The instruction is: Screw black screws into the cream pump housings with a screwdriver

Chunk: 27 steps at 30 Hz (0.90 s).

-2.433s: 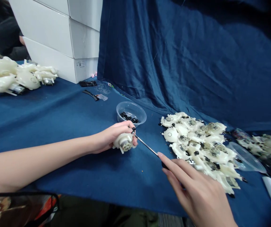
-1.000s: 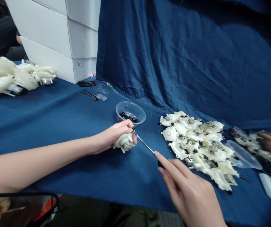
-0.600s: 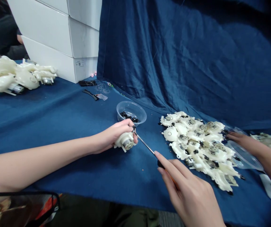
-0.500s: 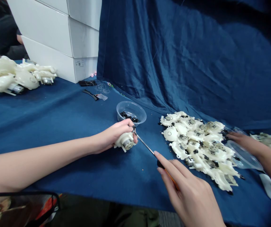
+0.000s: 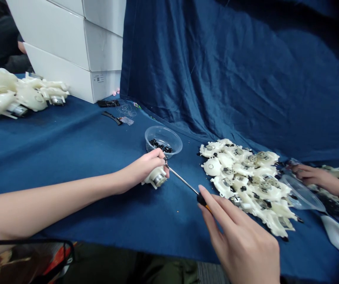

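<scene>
In the middle of the head view, my left hand (image 5: 146, 167) is closed on a cream plastic part with a motor (image 5: 157, 178). A small black piece sits by its thumb and fingertips. My right hand (image 5: 243, 232) grips the orange and black handle of a screwdriver (image 5: 184, 181). Its metal shaft reaches to the black piece at my left fingertips; the exact contact at the tip is too small to make out. Just behind my left hand stands a clear plastic bowl (image 5: 177, 146) with several small black pieces (image 5: 160, 145) inside.
A pile of cream plastic parts (image 5: 246, 173) lies to the right, another pile (image 5: 12, 92) at far left. White boxes (image 5: 57, 43) stand stacked behind. Another person's hand (image 5: 320, 177) is at the right, near a clear container (image 5: 305, 197). A blue curtain (image 5: 231, 71) hangs at the back.
My right hand has turned on the screwdriver handle, with the fingers shifted slightly. My left hand still holds the cream part. The other person's hand has moved at the far right.
</scene>
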{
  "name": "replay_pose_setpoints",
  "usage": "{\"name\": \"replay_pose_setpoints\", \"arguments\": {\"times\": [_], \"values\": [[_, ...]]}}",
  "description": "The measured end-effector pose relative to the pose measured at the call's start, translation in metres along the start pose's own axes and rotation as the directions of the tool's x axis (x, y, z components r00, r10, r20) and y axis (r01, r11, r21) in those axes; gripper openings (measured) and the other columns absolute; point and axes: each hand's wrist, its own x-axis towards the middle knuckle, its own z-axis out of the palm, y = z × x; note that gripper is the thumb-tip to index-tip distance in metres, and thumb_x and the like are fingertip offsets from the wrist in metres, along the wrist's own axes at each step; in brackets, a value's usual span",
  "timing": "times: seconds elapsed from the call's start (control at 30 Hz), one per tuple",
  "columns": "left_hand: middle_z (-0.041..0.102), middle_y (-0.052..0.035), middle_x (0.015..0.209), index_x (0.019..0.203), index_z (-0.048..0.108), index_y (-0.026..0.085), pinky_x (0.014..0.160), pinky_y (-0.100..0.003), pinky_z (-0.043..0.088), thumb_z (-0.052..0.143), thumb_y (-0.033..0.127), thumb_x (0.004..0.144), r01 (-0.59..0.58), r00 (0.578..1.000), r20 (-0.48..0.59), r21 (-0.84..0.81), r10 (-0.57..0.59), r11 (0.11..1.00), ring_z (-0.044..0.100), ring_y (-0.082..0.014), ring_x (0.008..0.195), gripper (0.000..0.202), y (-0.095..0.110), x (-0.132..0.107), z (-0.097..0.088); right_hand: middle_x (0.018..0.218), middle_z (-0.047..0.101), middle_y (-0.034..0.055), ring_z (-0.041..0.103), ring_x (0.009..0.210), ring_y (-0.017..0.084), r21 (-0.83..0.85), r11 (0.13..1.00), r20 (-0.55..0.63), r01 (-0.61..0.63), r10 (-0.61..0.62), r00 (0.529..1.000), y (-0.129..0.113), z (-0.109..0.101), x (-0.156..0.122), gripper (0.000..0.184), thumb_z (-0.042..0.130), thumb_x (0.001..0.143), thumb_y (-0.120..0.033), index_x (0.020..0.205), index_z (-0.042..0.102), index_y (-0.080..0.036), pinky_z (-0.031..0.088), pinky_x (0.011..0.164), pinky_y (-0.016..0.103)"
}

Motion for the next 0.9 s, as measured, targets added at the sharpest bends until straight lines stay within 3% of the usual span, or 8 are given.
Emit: {"name": "replay_pose_setpoints", "arguments": {"times": [0.07, 0.13, 0.23, 0.33, 0.57, 0.8, 0.9], "values": [[0.071, -0.0010, 0.085, 0.093, 0.043, 0.024, 0.057, -0.024, 0.049, 0.053, 0.036, 0.095, 0.011, 1.000, -0.019, 0.006, -0.011, 1.000, 0.063, -0.0153, 0.068, 0.016, 0.002, -0.001, 0.001, 0.111, 0.076, -0.0003, 0.071, 0.079, 0.011, -0.004, 0.999, -0.010, 0.040, -0.040, 0.999, 0.000, 0.002, 0.000, 0.046, 0.060, 0.101, -0.025, 0.147, 0.057, -0.026, 0.044, 0.066, 0.024], [0.071, -0.0017, 0.090, 0.099, 0.045, 0.023, 0.062, -0.026, 0.050, 0.061, 0.038, 0.094, 0.001, 1.000, -0.021, 0.058, 0.000, 0.998, 0.064, -0.0156, 0.074, 0.022, 0.005, -0.003, 0.002, 0.107, 0.075, 0.0009, 0.069, 0.074, 0.009, 0.100, 0.994, 0.005, 0.043, -0.044, 0.999, 0.002, 0.005, -0.002, 0.045, 0.057, 0.103, -0.026, 0.148, 0.057, -0.023, 0.044, 0.063, 0.022], [0.071, -0.0049, 0.106, 0.122, 0.046, 0.024, 0.073, -0.028, 0.050, 0.068, 0.042, 0.093, -0.077, 0.995, 0.069, 0.179, 0.066, 0.981, 0.062, -0.0150, 0.083, 0.040, 0.010, -0.009, 0.002, 0.107, 0.073, 0.0017, 0.068, 0.072, 0.006, 0.245, 0.970, 0.021, 0.013, -0.019, 1.000, 0.008, 0.010, -0.006, 0.046, 0.057, 0.103, -0.025, 0.149, 0.055, -0.024, 0.048, 0.065, 0.017], [0.067, -0.0069, 0.116, 0.135, 0.043, 0.025, 0.078, -0.029, 0.049, 0.061, 0.047, 0.098, -0.163, 0.978, 0.172, 0.286, 0.117, 0.944, 0.060, -0.0143, 0.086, 0.046, 0.013, -0.015, 0.002, 0.112, 0.072, 0.0017, 0.070, 0.082, 0.006, 0.322, 0.947, 0.055, -0.017, -0.001, 0.998, 0.015, 0.011, -0.011, 0.050, 0.059, 0.102, -0.023, 0.151, 0.052, -0.028, 0.052, 0.072, 0.015], [0.068, -0.0066, 0.111, 0.135, 0.046, 0.024, 0.075, -0.028, 0.048, 0.054, 0.044, 0.103, -0.276, 0.949, 0.264, 0.425, 0.174, 0.862, 0.062, -0.0153, 0.085, 0.039, 0.011, -0.020, 0.002, 0.108, 0.077, -0.0035, 0.076, 0.090, 0.008, 0.464, 0.870, 0.171, -0.166, 0.096, 0.981, 0.028, 0.012, -0.013, 0.036, 0.065, 0.099, -0.033, 0.135, 0.064, -0.033, 0.057, 0.079, 0.010], [0.066, -0.0041, 0.106, 0.123, 0.050, 0.024, 0.072, -0.026, 0.046, 0.057, 0.044, 0.102, -0.270, 0.955, 0.231, 0.406, 0.188, 0.873, 0.058, -0.0136, 0.082, 0.030, 0.008, -0.020, 0.003, 0.113, 0.072, -0.0003, 0.073, 0.094, 0.009, 0.355, 0.930, 0.092, -0.097, 0.069, 0.993, 0.028, 0.018, -0.020, 0.035, 0.065, 0.098, -0.038, 0.130, 0.061, -0.027, 0.056, 0.083, 0.014], [0.065, -0.0023, 0.101, 0.120, 0.051, 0.024, 0.070, -0.026, 0.046, 0.057, 0.043, 0.101, -0.271, 0.958, 0.204, 0.405, 0.203, 0.873, 0.057, -0.0130, 0.079, 0.028, 0.009, -0.020, 0.003, 0.113, 0.069, 0.0026, 0.070, 0.098, 0.009, 0.360, 0.929, 0.053, -0.086, 0.072, 0.996, 0.026, 0.020, -0.020, 0.028, 0.065, 0.098, -0.033, 0.124, 0.062, -0.022, 0.053, 0.085, 0.015]]}}
